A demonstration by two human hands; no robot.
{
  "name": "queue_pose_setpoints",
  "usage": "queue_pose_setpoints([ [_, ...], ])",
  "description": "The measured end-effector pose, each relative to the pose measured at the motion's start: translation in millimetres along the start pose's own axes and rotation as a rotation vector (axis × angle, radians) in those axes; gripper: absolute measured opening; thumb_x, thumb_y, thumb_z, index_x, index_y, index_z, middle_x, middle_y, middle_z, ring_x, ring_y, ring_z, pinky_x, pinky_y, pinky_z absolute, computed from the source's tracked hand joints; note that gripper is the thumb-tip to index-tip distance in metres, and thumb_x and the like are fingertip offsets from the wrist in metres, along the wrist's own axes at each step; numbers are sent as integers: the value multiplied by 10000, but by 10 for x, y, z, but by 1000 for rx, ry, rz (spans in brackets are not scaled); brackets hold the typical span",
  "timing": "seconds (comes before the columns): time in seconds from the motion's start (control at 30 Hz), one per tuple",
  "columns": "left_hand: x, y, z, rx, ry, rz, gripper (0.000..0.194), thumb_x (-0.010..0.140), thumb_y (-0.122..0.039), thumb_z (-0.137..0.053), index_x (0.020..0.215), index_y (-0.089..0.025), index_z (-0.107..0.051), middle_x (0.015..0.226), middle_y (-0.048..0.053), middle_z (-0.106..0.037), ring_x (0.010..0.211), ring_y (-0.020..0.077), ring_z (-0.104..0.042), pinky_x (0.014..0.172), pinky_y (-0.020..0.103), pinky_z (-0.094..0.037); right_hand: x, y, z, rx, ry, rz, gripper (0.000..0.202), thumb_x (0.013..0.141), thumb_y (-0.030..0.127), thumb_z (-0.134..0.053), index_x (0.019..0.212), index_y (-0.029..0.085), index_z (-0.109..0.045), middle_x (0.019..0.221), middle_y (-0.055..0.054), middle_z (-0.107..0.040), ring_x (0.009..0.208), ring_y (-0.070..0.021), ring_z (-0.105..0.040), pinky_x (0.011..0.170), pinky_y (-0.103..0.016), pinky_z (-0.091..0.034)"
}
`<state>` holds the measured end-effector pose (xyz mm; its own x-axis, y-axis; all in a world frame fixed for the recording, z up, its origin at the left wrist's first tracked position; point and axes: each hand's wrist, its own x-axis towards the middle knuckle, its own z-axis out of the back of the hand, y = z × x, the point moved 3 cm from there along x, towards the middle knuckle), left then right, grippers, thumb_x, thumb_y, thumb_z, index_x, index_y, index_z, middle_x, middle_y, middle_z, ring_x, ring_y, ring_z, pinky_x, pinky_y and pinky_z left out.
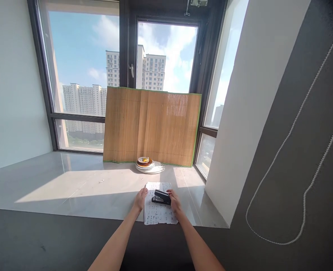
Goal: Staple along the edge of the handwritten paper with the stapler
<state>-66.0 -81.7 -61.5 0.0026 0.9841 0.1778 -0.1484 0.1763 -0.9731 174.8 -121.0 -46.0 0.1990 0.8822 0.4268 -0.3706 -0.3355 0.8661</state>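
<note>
Sheets of paper (157,214) covered in handwriting lie at the front edge of the window sill, their lower edge reaching slightly past it. My left hand (140,199) grips the left edge of the paper, fingers closed. On the right, my right hand (174,200) is closed around the rear end of a black stapler (162,196). The stapler lies over the upper part of the paper, its front end pointing left and its jaws apart. Part of its rear end is hidden by my fingers.
A stack of plates (151,168) stands farther back on the sill (107,199). Behind it a bamboo mat (152,124) with green edging leans against the window. A white wall (248,94) rises at the right, with a beaded blind chain (292,130) hanging beside it.
</note>
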Motion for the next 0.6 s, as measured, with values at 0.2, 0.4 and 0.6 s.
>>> queue_pose_setpoints([
  [0.2,-71,-79,-5,78,10,-16,729,1007,-752,-278,1217,-169,-661,1427,232,-683,1357,327,-661,1136,478,-527,-7,-39,-14,4,19,-21,395,829,495,-419,959,254,-704,900,-75,-719,841,-278,-689,771,-385,-552],
  [0.4,-123,-183,20,207,-10,-77,811,910,-875,-271,1073,-185,-664,1250,230,-749,1254,370,-695,1121,504,-503,-2,-87,-48,16,46,-14,460,835,490,-399,1046,232,-716,914,-86,-724,833,-289,-711,780,-408,-557],
  [0.6,-175,-306,27,217,-11,-85,719,909,-838,-288,1015,-220,-641,1200,206,-752,1214,363,-707,1092,502,-516,-15,180,94,20,-42,119,390,963,466,-416,1057,235,-715,1036,-115,-761,1012,-297,-725,925,-430,-561],
])
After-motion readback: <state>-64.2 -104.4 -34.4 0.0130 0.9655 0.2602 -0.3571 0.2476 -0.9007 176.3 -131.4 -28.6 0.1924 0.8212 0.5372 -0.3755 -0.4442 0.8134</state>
